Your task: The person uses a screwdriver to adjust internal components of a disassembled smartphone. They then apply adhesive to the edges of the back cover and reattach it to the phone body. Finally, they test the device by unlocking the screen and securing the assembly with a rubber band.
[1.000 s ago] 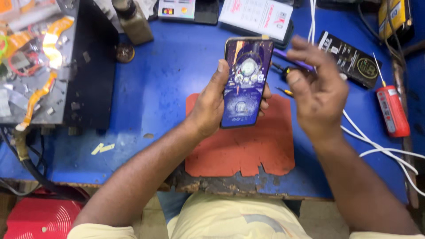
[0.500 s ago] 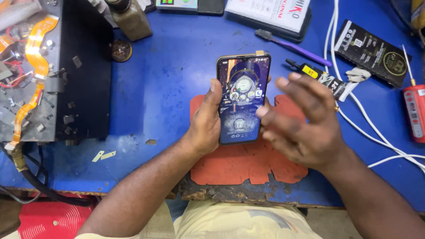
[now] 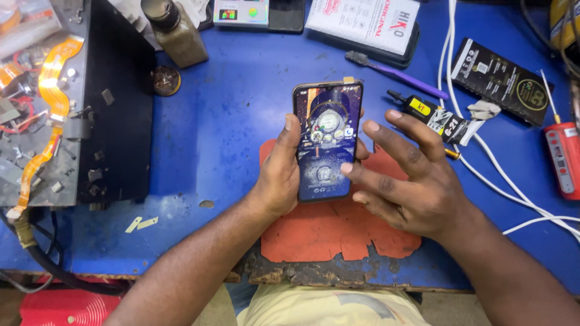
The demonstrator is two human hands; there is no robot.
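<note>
Fingers of the right hand are spread loose, one fingertip now touching the lit screen where half a second ago they hovered, so the smartphone is being operated. Left hand grips it above an orange mat on the cluttered blue workbench.
</note>
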